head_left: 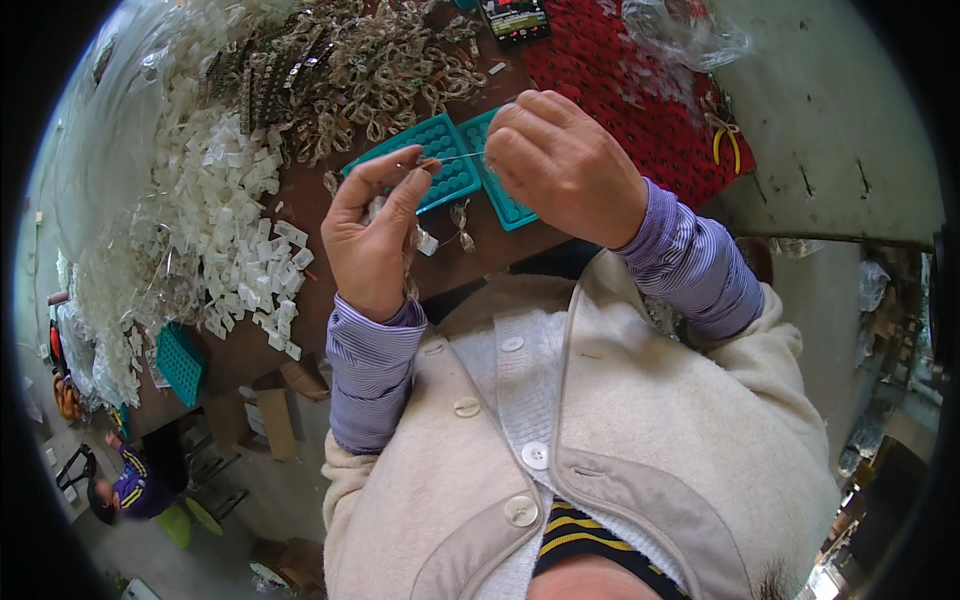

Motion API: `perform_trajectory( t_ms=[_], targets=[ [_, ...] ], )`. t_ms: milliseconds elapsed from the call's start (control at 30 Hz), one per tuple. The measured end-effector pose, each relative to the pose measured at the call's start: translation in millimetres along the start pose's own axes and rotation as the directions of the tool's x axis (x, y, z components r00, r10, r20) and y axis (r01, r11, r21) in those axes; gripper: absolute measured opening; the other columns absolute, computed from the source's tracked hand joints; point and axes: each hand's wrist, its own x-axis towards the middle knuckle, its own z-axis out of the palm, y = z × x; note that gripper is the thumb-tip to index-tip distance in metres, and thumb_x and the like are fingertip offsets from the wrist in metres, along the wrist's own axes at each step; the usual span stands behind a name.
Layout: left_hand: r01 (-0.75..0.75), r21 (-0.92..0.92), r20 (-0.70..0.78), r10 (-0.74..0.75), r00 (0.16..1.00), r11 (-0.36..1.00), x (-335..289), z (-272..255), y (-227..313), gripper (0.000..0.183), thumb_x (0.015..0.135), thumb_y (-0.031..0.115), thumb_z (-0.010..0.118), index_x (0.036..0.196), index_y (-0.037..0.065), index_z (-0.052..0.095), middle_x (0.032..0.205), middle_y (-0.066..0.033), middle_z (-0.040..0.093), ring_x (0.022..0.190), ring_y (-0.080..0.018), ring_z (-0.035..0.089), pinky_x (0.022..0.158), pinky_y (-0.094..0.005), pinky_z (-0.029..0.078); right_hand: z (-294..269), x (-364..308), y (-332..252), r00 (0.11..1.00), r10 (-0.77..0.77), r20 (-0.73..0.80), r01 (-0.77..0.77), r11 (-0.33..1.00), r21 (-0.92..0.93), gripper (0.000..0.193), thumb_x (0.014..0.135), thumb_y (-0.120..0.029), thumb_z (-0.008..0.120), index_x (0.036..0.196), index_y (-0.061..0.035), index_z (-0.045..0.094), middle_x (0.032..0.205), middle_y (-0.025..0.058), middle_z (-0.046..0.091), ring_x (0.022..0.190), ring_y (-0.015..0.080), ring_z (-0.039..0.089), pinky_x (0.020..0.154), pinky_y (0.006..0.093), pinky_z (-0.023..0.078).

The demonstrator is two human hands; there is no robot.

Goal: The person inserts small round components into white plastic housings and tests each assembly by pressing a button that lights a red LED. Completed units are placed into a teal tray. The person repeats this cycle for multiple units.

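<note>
Between my two hands runs a thin, pale strand (460, 156), pulled straight; whether it is thread or wire I cannot tell. My left hand (372, 235) pinches its left end between thumb and forefinger, with something small and dark at the fingertips. A white plastic tag (428, 243) and a light cord show below that thumb. My right hand (562, 165) is closed in a fist on the strand's other end, its fingertips hidden. Beneath the hands lie two teal trays (452, 183) with round pockets. A small looped cord (461, 226) lies at their near side.
White plastic tags (262, 275) heap at the left, under clear plastic bags. Coiled cords and chains (390, 70) pile at the back. A phone (515, 20), red cloth (650, 120) and yellow-handled pliers (727, 148) lie right. Another person (145, 485) is at lower left.
</note>
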Motion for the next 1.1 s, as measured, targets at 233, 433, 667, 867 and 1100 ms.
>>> perform_trajectory(
  t_ms=[233,433,667,867,1100],
  targets=[
    [0.038,-0.006,0.151,-0.037,0.988,0.999,-22.8,5.6,-6.7,0.029,0.101,0.002,0.076,0.13,0.0,0.074,0.101,-0.0015,0.077,0.06,0.0023,0.049,0.051,-0.0173,0.035,11.3,-17.9,-25.8,0.959,0.259,-0.113,-0.212,0.925,0.315,0.018,0.081,-0.01,0.083,0.091,-0.0063,0.068,0.085,0.0039,0.069,0.086,0.0243,0.067,0.076,0.0391,0.053],
    [0.046,0.003,0.0,-0.047,0.999,0.999,-37.8,1.4,-3.6,0.021,0.099,0.003,0.078,0.12,0.002,0.076,0.097,0.0006,0.075,0.067,0.0014,0.054,0.055,-0.0177,0.04,20.5,-11.5,-36.6,0.987,0.103,-0.126,-0.089,0.99,0.107,0.017,0.077,-0.013,0.078,0.089,-0.0088,0.069,0.083,0.0013,0.067,0.084,0.02,0.064,0.085,0.0386,0.05],
    [-0.247,0.395,0.079,0.235,0.969,0.885,-36.6,-37.7,-12.5,0.024,0.092,0.003,0.083,0.116,0.002,0.08,0.102,-0.0082,0.078,0.094,-0.0156,0.073,0.084,-0.0283,0.058,39.5,10.7,-51.6,0.997,0.003,0.077,-0.003,1.0,-0.001,0.014,0.074,-0.013,0.073,0.086,-0.008,0.068,0.086,0.0032,0.063,0.095,0.0215,0.065,0.098,0.0418,0.049],
    [-0.105,0.838,-0.043,0.256,0.966,0.536,-26.0,-100.5,9.9,0.034,0.095,0.013,0.081,0.128,0.007,0.075,0.11,-0.0098,0.076,0.104,-0.0184,0.072,0.093,-0.0344,0.056,43.6,14.9,-45.9,0.985,0.067,0.16,-0.083,0.992,0.096,0.008,0.078,-0.005,0.072,0.084,-0.0082,0.066,0.083,0.0039,0.062,0.088,0.0237,0.065,0.098,0.0426,0.049],
    [-0.106,0.97,0.115,0.029,0.993,-0.218,33.0,-159.9,18.8,0.024,0.096,0.018,0.073,0.12,0.02,0.071,0.111,-0.009,0.069,0.09,-0.0357,0.074,0.076,-0.0469,0.059,42.7,1.8,-46.9,0.982,0.135,0.131,-0.171,0.931,0.323,0.013,0.083,-0.003,0.076,0.091,-0.0059,0.067,0.083,0.0058,0.064,0.082,0.0263,0.065,0.091,0.0423,0.049]
  ],
)
